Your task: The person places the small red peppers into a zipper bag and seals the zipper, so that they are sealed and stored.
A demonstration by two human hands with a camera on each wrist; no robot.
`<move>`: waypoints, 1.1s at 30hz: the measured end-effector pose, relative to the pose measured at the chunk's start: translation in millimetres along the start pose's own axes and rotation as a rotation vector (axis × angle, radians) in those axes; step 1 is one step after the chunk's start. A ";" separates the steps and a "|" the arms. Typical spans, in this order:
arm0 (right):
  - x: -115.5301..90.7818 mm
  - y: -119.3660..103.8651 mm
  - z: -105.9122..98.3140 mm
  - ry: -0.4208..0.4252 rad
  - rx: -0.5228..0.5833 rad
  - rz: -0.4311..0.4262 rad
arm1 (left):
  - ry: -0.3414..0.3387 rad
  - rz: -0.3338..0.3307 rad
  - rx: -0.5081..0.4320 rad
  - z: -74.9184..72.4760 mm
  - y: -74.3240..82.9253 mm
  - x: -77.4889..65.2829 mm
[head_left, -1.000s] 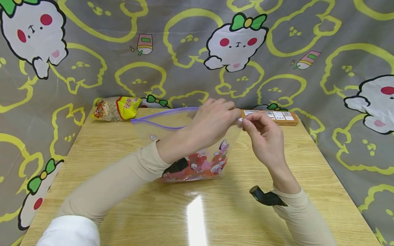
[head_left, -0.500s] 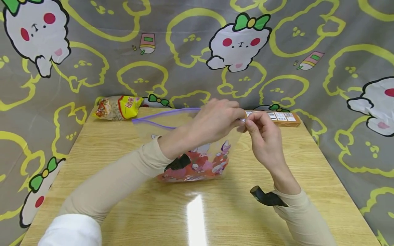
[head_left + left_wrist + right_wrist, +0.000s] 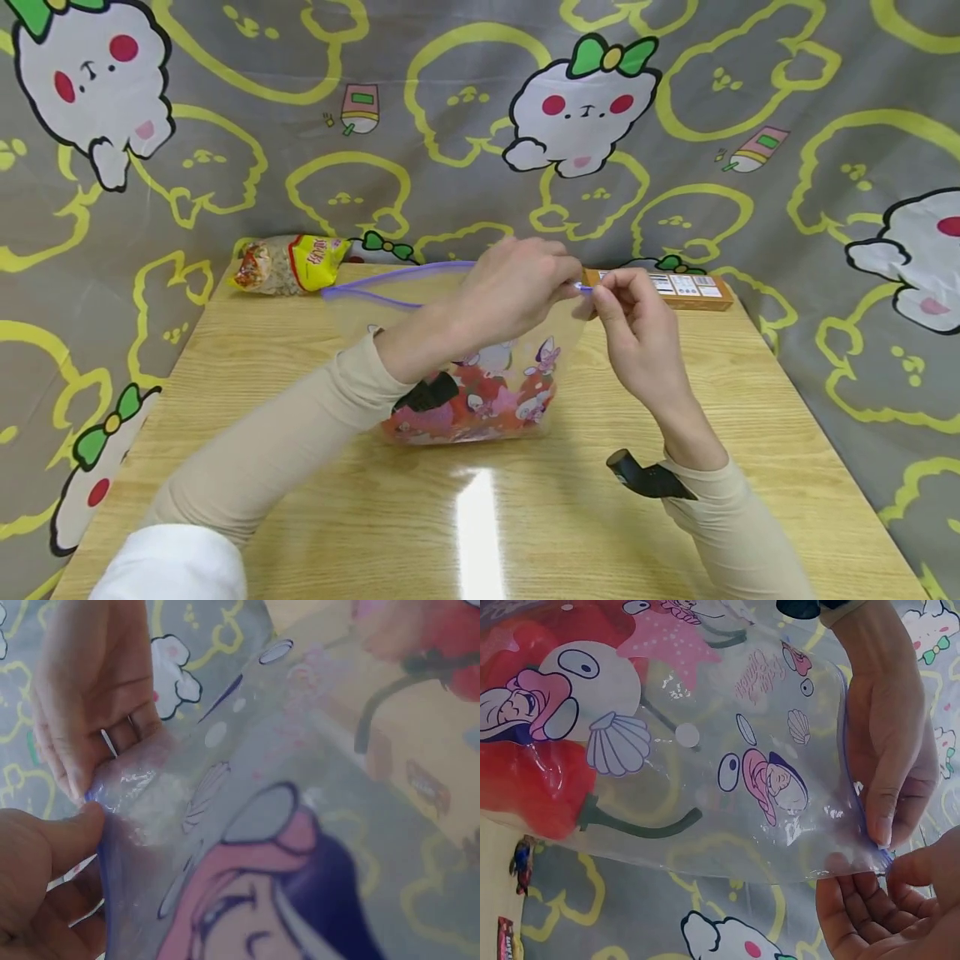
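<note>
A clear zip bag (image 3: pixel 510 392) with cartoon prints and a purple zip strip (image 3: pixel 375 293) stands upright on the table. Its mouth gapes at the left. My left hand (image 3: pixel 517 283) reaches across the bag and pinches the strip near the right corner, as the left wrist view also shows with its thumb (image 3: pixel 56 840). Right at that corner, my right hand (image 3: pixel 641 342) pinches the end of the strip between thumb and fingers. Red pepper-like things (image 3: pixel 536 787) with green stems lie inside the bag. In the head view the left fingertips are partly hidden.
A yellow-labelled packet (image 3: pixel 292 265) lies at the table's back left. An orange-brown box (image 3: pixel 693 292) lies at the back right, behind my right hand. The wooden table (image 3: pixel 337 500) ends against a patterned grey cloth (image 3: pixel 465 192).
My left hand has shifted slightly left along the zip strip, so a short stretch of purple strip now shows between the hands. My right hand keeps its pinch at the corner.
</note>
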State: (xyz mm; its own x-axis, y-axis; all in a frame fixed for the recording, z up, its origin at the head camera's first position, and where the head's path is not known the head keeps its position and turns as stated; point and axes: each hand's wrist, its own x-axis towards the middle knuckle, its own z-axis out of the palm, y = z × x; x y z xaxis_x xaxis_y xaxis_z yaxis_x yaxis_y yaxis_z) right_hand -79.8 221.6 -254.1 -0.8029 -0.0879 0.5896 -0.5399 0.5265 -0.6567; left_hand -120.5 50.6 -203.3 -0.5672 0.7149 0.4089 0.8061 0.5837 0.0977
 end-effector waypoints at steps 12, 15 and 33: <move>2.5 2.9 1.9 0.069 -0.022 -0.042 | -0.050 0.000 0.117 -0.9 1.1 -0.1; 3.8 5.8 1.4 0.100 -0.082 -0.077 | -0.043 -0.008 0.088 -5.1 -2.7 -2.9; 5.3 13.6 -4.7 0.123 -0.174 -0.081 | -0.003 0.004 -0.143 -16.7 -47.7 -41.3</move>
State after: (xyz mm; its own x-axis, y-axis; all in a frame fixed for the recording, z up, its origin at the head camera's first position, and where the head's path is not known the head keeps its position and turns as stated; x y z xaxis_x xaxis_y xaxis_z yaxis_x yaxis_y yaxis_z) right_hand -90.2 232.4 -257.6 -0.7163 -0.0376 0.6968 -0.5408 0.6610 -0.5202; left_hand -132.7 -13.2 -209.7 -0.5644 0.7181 0.4072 0.8240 0.5203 0.2244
